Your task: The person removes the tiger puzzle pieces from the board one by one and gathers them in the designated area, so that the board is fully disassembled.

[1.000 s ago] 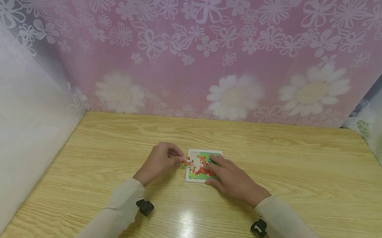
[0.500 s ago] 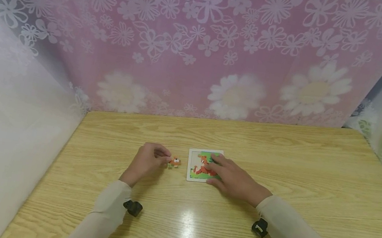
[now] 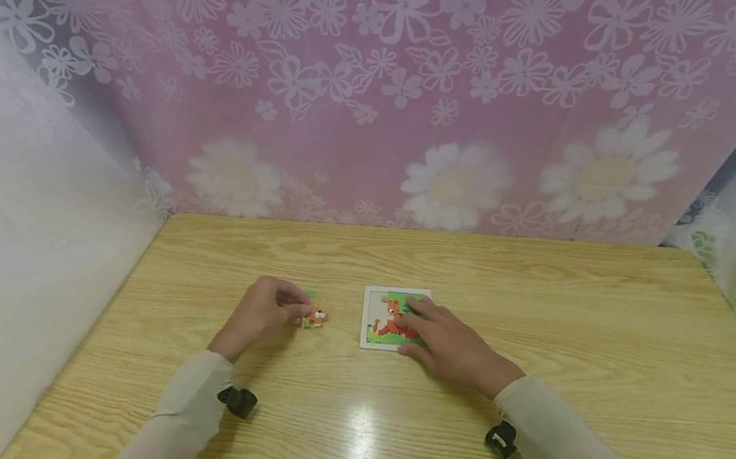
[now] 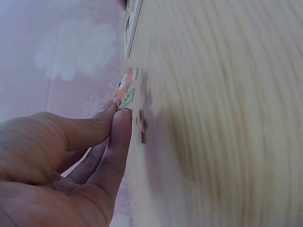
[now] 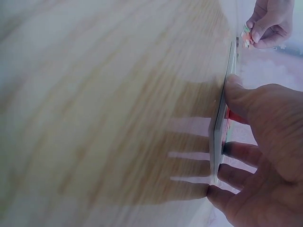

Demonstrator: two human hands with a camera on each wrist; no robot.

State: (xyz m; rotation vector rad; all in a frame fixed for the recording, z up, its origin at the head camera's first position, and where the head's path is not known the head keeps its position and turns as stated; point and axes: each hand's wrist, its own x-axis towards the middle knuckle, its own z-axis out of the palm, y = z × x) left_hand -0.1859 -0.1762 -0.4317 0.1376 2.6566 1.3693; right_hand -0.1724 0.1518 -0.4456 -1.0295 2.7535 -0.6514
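My left hand (image 3: 262,313) pinches an orange-and-green jigsaw piece (image 4: 124,87) between thumb and fingertips, left of the puzzle board and just above the table. Beneath those fingers, a second jigsaw piece (image 4: 141,126) shows close to the wood, its greenish end peeking out behind the hand in the head view. The square puzzle board (image 3: 364,318) has a white frame and a picture of an orange tiger on green, with a bare pale area at its upper left. Spread fingers of my right hand (image 3: 454,345) rest on the board's right part, hiding some of the picture.
Everything lies on a wood-grain table (image 3: 545,308). A pink flowered curtain (image 3: 361,98) hangs along the back edge, with pale cloth (image 3: 8,242) at the left side. A glossy light reflection runs across the near part of the tabletop.
My left hand has drawn the pinched jigsaw piece leftward, away from the board's left edge. A second piece has come into sight beside it. The right hand stays on the board.
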